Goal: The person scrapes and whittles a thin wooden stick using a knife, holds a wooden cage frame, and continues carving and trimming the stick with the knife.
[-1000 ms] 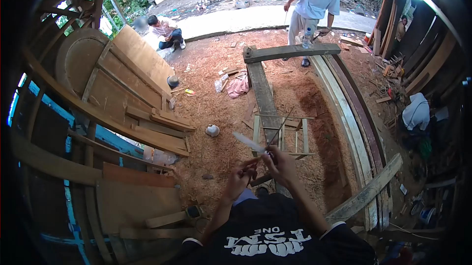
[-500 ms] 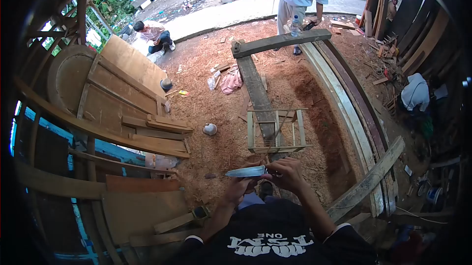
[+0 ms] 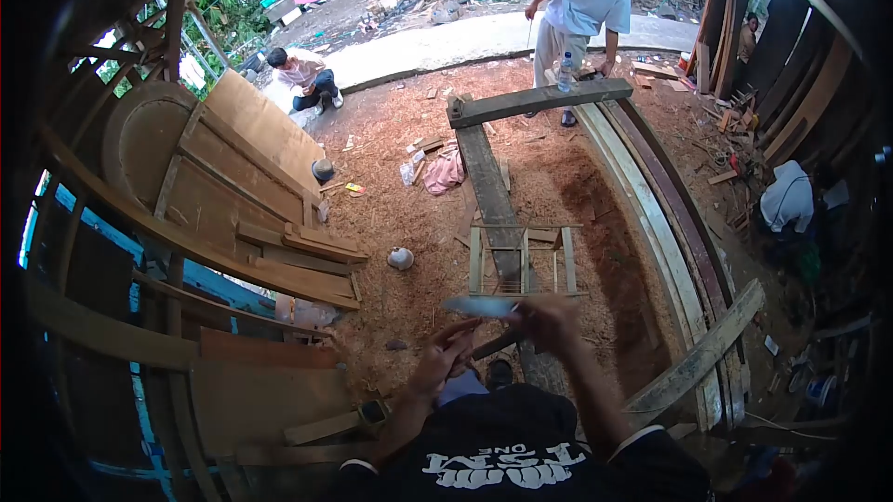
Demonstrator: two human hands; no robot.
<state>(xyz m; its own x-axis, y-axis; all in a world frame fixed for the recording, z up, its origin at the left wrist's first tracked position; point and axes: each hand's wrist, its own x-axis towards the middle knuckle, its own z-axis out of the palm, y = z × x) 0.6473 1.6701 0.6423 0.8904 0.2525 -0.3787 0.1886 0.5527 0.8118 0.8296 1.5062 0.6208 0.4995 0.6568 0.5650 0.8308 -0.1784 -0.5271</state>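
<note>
A flat, pale-blue object (image 3: 479, 306), long and tapering to the left, is held at its right end by my right hand (image 3: 549, 323). That hand is blurred by motion, its fingers closed on the object. Just below and to the left, my left hand (image 3: 450, 353) is apart from it, fingers stretched up and to the right. Whether anything small lies in the left fingers is hidden. Beyond both hands, a small slatted wooden frame (image 3: 475, 260) stands over the long dark wooden beam (image 3: 486, 172).
A crossbeam (image 3: 544, 102) carries a water bottle (image 3: 565, 72); a person (image 3: 581, 4) stands behind it. Another person (image 3: 305, 81) crouches far left. Long boards (image 3: 651, 223) run along the right, wooden panels (image 3: 251, 167) lean left. A pink cloth (image 3: 445, 173) lies on the shavings.
My left hand has come off the pale-blue object and sits lower. My right hand has raised the object slightly and shifted it right. The view has tilted a little.
</note>
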